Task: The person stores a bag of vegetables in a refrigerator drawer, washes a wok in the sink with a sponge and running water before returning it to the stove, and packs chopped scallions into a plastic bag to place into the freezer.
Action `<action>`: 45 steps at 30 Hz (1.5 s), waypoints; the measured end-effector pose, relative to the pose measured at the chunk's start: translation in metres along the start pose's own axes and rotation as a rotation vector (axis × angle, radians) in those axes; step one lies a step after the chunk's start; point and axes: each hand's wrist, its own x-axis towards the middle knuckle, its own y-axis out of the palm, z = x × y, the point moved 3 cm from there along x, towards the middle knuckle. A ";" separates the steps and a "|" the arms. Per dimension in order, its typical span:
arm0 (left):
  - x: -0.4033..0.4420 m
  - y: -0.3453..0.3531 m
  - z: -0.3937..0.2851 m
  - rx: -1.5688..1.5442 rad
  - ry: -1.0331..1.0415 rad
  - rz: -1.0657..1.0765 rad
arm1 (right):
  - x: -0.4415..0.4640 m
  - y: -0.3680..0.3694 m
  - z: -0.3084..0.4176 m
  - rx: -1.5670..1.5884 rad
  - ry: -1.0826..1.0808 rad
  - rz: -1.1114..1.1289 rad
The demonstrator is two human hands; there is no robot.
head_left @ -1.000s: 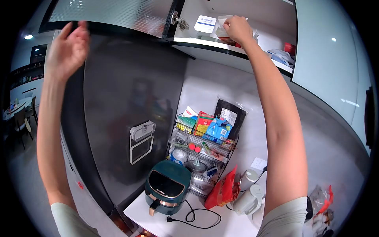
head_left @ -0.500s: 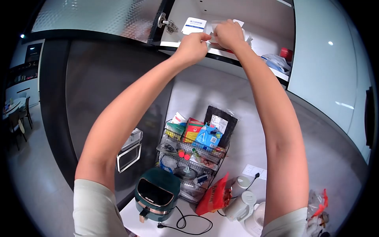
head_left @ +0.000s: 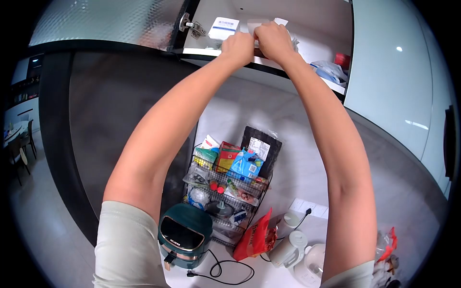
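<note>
Two bare hands: left hand (head_left: 237,48), right hand (head_left: 274,42), fingers curled, close together, twelve o'clock, at open white cabinet (head_left: 321,29); whether grasping, cannot tell. One white, blue-lettered box (head_left: 224,30), left hand's eleven o'clock. One dark-green air fryer (head_left: 185,233), seven o'clock, tabletop (head_left: 264,277).

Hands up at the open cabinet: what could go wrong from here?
Slip: the left hand and right hand meet at the shelf's front edge, mostly hiding what is between them; anything loose there might fall towards the wire rack.

Knock: the white box sits right by the left hand and could get nudged off.

Snag: the plastic bag lies near the shelf's front, so a sideways sweep of the right arm might drag it out.
</note>
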 end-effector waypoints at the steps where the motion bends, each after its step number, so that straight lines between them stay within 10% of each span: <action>1: 0.002 0.002 0.001 -0.008 0.029 -0.021 | -0.002 0.001 0.000 0.004 0.006 0.013; 21: -0.043 -0.126 0.026 -0.269 0.291 -0.569 | -0.013 0.003 0.006 0.067 0.093 0.038; 31: -0.085 -0.172 0.073 -0.704 -0.117 -0.458 | -0.038 -0.016 0.034 0.417 0.170 -0.378; 39: -0.168 -0.168 0.117 -0.621 -0.298 -0.243 | -0.108 -0.029 0.139 2.285 0.493 0.263; 45: -0.226 -0.151 0.124 -0.618 -0.378 -0.125 | -0.150 -0.027 0.207 2.554 0.655 0.546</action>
